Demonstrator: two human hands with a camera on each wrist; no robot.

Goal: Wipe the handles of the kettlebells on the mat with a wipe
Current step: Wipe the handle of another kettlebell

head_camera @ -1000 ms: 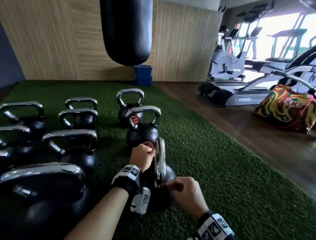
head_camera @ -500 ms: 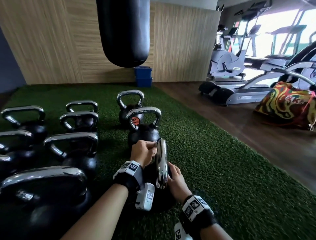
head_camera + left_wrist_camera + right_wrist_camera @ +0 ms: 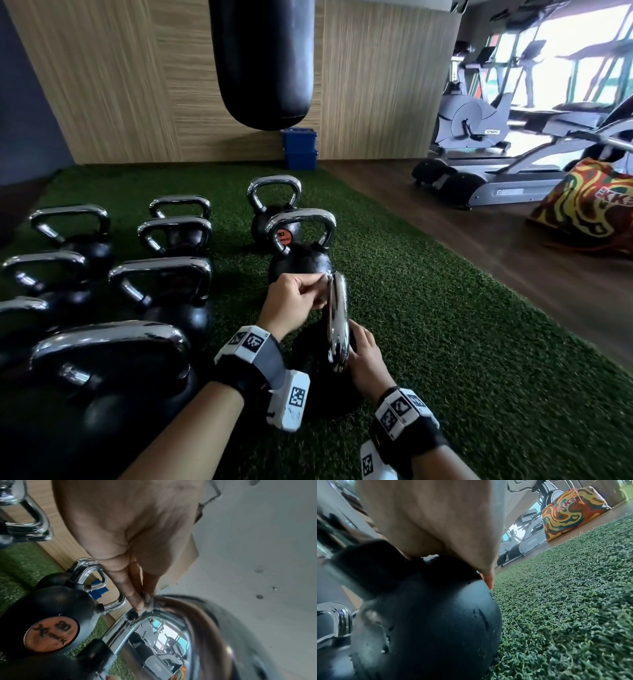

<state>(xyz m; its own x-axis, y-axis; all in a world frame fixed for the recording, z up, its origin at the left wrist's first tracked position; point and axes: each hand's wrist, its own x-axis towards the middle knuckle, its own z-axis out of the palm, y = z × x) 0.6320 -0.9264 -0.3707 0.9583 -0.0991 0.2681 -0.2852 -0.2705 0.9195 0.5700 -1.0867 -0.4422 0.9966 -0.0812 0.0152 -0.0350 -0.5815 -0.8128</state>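
A black kettlebell [image 3: 315, 373] with a chrome handle [image 3: 337, 322] stands on the green turf mat [image 3: 445, 342] right in front of me. My left hand [image 3: 294, 301] pinches a small crumpled wipe [image 3: 323, 279] against the far top end of that handle; in the left wrist view the fingertips [image 3: 137, 601] press the wipe [image 3: 149, 600] onto the chrome handle [image 3: 154, 635]. My right hand [image 3: 364, 356] rests flat against the bell's right side just below the handle, and its palm [image 3: 445, 527] lies on the black ball [image 3: 428, 622] in the right wrist view.
Several other chrome-handled kettlebells [image 3: 164, 291] crowd the mat to the left, and two more [image 3: 298, 240] stand just ahead. A black punching bag [image 3: 262, 58] hangs above. Blue bins [image 3: 299, 147] stand at the wooden wall. Treadmills [image 3: 507, 185] and a colourful bag [image 3: 589, 209] stand on the wooden floor at right.
My right hand left the near end of the handle and settled flat on the bell's right side. My left hand stayed at the far end of the handle with the wipe.
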